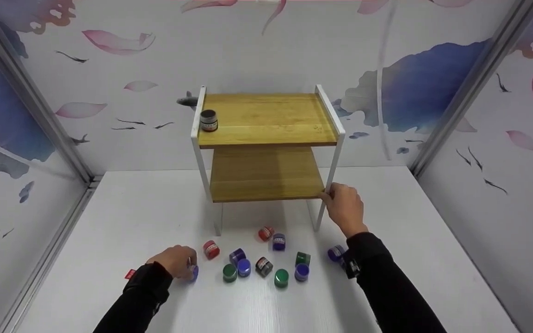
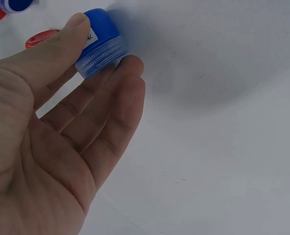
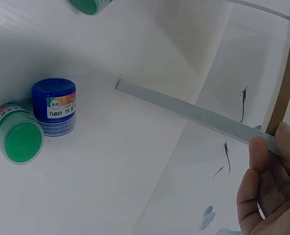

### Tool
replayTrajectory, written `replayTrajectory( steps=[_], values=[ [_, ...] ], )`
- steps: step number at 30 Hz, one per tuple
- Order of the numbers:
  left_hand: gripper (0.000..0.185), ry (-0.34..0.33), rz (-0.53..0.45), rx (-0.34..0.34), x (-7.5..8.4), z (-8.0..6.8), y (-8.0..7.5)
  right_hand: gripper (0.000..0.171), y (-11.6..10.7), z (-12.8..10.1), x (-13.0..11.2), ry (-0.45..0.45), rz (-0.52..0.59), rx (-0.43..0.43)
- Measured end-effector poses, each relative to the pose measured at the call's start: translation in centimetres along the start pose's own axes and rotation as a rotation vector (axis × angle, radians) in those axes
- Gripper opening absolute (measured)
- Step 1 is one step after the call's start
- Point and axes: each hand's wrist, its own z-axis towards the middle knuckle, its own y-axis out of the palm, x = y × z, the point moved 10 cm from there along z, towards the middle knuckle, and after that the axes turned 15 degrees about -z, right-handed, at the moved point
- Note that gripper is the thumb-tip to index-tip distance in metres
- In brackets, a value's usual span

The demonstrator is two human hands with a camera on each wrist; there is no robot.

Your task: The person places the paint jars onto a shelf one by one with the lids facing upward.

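My left hand (image 1: 176, 260) pinches a small blue paint jar (image 2: 100, 42) between thumb and fingers, low over the white table; the jar (image 1: 194, 273) peeks out at the hand's right side. My right hand (image 1: 345, 206) grips the front right white leg (image 3: 194, 113) of a two-tier wooden shelf (image 1: 266, 138), at the lower board's corner. A black jar (image 1: 208, 120) stands on the top board at its left edge. Several red, blue, green and black jars (image 1: 263, 265) lie scattered in front of the shelf.
A blue jar (image 3: 54, 106) and a green jar (image 3: 18, 138) sit on the table (image 1: 109, 217) by the shelf leg. A small red thing (image 1: 130, 274) lies left of my left sleeve. Patterned walls close in the table on three sides.
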Motion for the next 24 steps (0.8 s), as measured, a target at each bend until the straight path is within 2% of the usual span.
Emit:
replayTrajectory(
  steps=[6,11,18,24],
  values=[
    [0.016,0.016,0.039,0.011,0.6,0.2,0.3,0.022,-0.1,0.1,-0.3,-0.018,0.001,-0.002],
    [0.019,0.013,0.028,0.013,0.8,0.6,0.7,0.022,0.1,0.1,-0.1,-0.007,0.0,-0.012],
    [0.021,0.049,0.014,0.033,1.0,1.1,0.8,0.021,0.1,0.1,0.1,0.0,0.004,-0.013],
    [0.026,0.054,-0.011,0.039,0.9,1.5,0.9,0.022,0.1,0.2,0.0,-0.003,0.012,-0.022]
  ],
)
